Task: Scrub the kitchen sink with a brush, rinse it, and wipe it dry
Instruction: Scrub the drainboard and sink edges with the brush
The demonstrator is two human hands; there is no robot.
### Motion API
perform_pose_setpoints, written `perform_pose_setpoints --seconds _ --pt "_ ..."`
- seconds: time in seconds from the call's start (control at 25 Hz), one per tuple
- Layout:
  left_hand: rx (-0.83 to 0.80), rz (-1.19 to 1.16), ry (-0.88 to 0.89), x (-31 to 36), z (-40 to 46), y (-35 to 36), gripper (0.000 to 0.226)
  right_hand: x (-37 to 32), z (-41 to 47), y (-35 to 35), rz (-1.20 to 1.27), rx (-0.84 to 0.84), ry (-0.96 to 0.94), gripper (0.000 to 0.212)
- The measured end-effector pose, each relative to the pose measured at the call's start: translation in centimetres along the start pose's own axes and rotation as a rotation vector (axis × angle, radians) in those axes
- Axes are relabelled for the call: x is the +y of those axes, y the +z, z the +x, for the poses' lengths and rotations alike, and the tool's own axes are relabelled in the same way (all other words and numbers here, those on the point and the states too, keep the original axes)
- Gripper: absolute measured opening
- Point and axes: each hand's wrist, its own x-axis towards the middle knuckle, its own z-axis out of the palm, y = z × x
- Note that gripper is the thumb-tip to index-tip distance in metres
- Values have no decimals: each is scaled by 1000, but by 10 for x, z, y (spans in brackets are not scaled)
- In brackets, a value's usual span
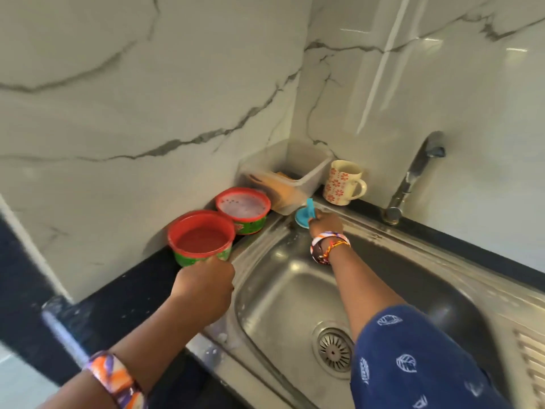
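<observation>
A stainless steel sink (289,293) fills the lower middle, with a round drain strainer (333,351) at its bottom. My right hand (324,224) reaches to the sink's far left corner and grips the handle of a blue round brush (303,215) resting on the rim. My left hand (206,286) holds a red-rimmed green tub (202,239) by its near edge, just above the dark counter left of the sink. The tub looks blurred.
A second red-rimmed tub (243,206) stands behind the first. A clear plastic box (306,169) sits in the wall corner beside a flowered mug (342,183). The tap (413,175) rises at the back right. A ribbed drainboard (530,358) lies right of the basin.
</observation>
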Motion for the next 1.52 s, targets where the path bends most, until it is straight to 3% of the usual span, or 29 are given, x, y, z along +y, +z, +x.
perform_pose_setpoints --seconds 0.16,0.44,0.64,0.72,0.84,1.0,1.12,1.2,1.36,1.52 --pt "-17 -94 -162 -22 -26 4 28 10 -41 21 121 -81 -35 41" --pt "-4 -184 -399 -46 -66 6 26 19 -156 21 129 -401 -294 42" --pt "56 -198 -424 -45 -97 18 29 11 -191 -23 -77 -555 -391 41" --pt "72 -220 -426 -49 -111 25 29 4 -200 -38 -294 -488 -577 41" --pt "91 -271 -436 -56 -129 33 29 -18 -227 -27 -475 -233 -835 45" --pt "97 -283 -417 -58 -147 35 38 -41 -255 39 -630 -216 -1093 50" --pt "102 -248 -407 -60 -159 39 41 -54 -261 75 -669 -168 -1044 48" --pt "93 -185 -397 -60 -166 36 39 -62 -266 93 -634 -233 -999 43" --pt "31 -48 -386 -59 -170 19 34 -67 -268 102 -345 -507 -883 33" --pt "65 38 -275 -44 -152 -18 30 -54 -241 80 -138 -495 -770 36"
